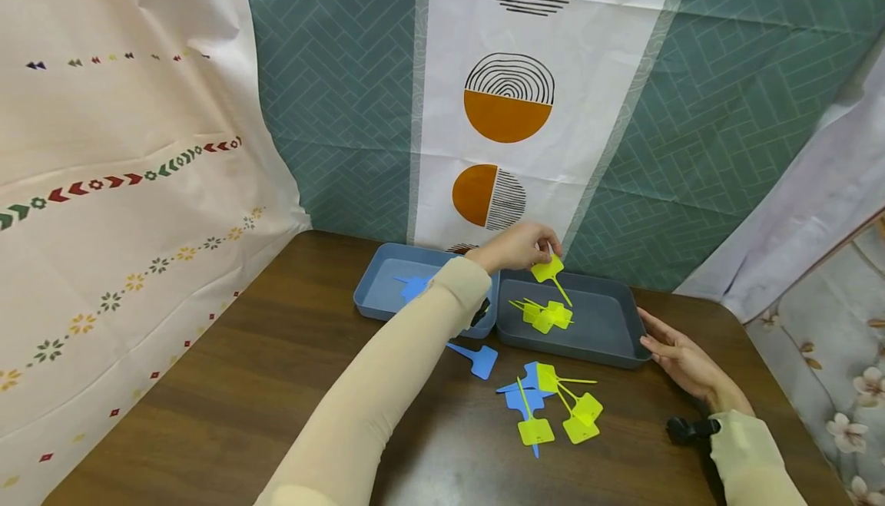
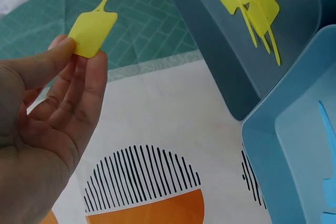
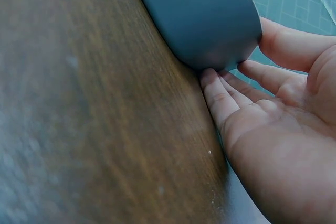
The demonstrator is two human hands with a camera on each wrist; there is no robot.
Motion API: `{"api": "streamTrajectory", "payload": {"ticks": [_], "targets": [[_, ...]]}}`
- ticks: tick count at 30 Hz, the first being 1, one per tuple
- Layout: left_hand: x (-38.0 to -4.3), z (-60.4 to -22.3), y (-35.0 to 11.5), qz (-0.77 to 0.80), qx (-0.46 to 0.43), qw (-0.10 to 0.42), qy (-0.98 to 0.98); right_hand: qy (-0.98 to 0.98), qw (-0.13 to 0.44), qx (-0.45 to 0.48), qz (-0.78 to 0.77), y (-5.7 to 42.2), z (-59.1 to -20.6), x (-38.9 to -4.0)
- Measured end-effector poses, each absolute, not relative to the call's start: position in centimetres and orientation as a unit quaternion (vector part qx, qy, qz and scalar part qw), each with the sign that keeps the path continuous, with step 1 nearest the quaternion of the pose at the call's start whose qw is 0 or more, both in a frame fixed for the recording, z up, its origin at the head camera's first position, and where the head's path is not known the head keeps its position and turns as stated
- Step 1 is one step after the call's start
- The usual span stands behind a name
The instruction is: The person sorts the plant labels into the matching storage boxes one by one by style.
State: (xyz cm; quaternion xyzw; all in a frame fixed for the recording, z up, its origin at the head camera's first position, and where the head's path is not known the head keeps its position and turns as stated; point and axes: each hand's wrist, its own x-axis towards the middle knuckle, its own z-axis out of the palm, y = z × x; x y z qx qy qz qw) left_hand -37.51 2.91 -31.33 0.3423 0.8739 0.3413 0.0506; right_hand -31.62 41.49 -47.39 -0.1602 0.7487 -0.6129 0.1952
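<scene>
My left hand [image 1: 522,247] pinches a yellow plant label [image 2: 94,32] by its flat head, above the dark grey tray [image 1: 608,352]. The label's thin stem slants down toward the tray in the head view. Several yellow plant labels [image 1: 546,317] lie in that tray's left part. My right hand [image 1: 691,364] holds the tray's right end, its thumb and fingertips against the outer wall and lower edge. On the left, a blue tray [image 1: 376,276] holds blue plant labels [image 1: 415,288], partly hidden by my left arm.
In front of the trays lies a loose pile of yellow labels [image 1: 584,418] and blue labels [image 1: 523,400]. A single blue label [image 1: 482,362] lies nearer the blue tray. Behind both trays hangs a patterned cloth [image 1: 346,107]. The brown table [image 1: 228,383] extends to the left.
</scene>
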Motion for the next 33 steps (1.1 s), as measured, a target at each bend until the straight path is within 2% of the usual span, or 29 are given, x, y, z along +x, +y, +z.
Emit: {"api": "streamTrajectory", "payload": {"ticks": [19,33], "targets": [[-37.7,-30.6,6.0,0.272,0.363,0.094,0.886,0.738,0.195,-0.154,-0.628,41.2,-47.5,-31.7],[-38.1,-31.8,5.0,0.234,0.344,0.082,0.906,0.745,0.190,-0.155,-0.621,41.5,-47.4,-31.7]]}}
